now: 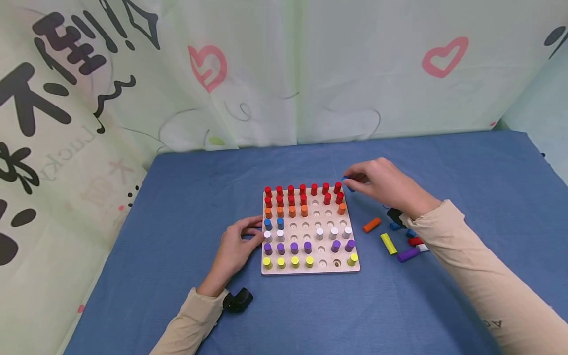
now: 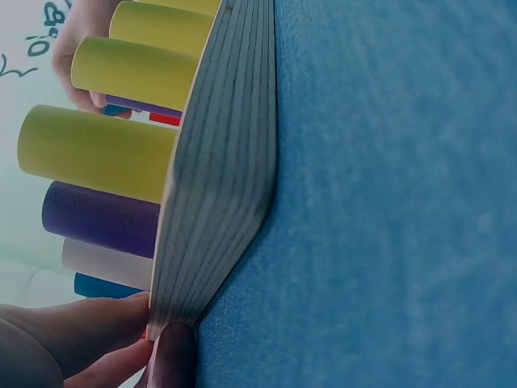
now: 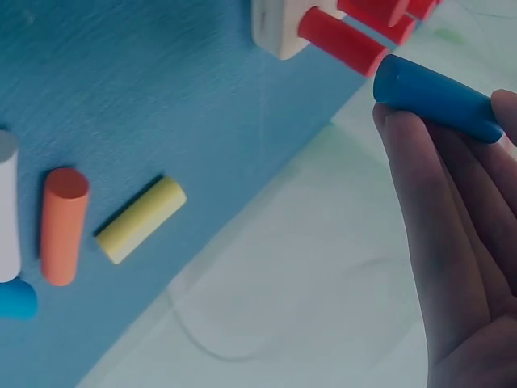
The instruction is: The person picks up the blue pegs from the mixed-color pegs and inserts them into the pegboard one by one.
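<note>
Though partial (headcam), clear via R wristcam: blue peg (image 3: pixel 436 98) pinched in R grip (image 1: pixel 386 183)

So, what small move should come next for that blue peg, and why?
Probably carry the blue peg to the open hole just right of the two standing blue pegs on the board: the right grip holds it by the board's far right corner, and that row shows only blue pegs, with holes free.

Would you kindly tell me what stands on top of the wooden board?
Pegs in red, orange, blue, white, purple and yellow stand in rows on the wooden board; some holes are empty. The pegs' lower ends, inside their holes, cannot be seen.
</note>
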Available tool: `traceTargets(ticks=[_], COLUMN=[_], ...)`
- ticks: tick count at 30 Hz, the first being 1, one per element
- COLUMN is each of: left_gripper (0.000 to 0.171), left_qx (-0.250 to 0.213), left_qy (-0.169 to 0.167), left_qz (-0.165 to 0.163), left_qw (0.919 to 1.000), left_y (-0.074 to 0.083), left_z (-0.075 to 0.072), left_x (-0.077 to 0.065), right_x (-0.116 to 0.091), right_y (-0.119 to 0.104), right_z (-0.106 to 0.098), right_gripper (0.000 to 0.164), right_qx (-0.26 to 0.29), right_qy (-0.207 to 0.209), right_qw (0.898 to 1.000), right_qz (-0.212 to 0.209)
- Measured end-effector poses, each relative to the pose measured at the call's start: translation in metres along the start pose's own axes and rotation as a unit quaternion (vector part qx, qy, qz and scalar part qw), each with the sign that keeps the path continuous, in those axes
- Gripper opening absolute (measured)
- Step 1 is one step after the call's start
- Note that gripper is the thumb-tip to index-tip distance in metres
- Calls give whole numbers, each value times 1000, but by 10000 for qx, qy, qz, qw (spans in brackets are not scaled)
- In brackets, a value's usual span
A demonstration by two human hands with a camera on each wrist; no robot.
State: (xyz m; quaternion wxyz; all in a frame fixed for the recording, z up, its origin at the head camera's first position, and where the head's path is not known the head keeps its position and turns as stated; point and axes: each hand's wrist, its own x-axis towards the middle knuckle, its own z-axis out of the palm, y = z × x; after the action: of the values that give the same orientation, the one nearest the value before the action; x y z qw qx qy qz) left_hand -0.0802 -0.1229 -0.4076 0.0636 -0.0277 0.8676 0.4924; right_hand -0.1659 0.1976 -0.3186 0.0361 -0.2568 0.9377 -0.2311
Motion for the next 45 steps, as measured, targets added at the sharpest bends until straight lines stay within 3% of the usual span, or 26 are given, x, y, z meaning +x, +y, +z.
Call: traceTargets(ticks=[45], left_gripper=[42], left_qx=[-41], left_qy=[-24], left_qz=[-151], left_qw=[9999], left_y=[2], left_z=[0], left_x=[0], right_x=[11], right_y=[-38], right_z=[15], right_gripper=[21], right_qx=[1123], right_qy=[-265], right_qw=[9904], right_qz=[-758])
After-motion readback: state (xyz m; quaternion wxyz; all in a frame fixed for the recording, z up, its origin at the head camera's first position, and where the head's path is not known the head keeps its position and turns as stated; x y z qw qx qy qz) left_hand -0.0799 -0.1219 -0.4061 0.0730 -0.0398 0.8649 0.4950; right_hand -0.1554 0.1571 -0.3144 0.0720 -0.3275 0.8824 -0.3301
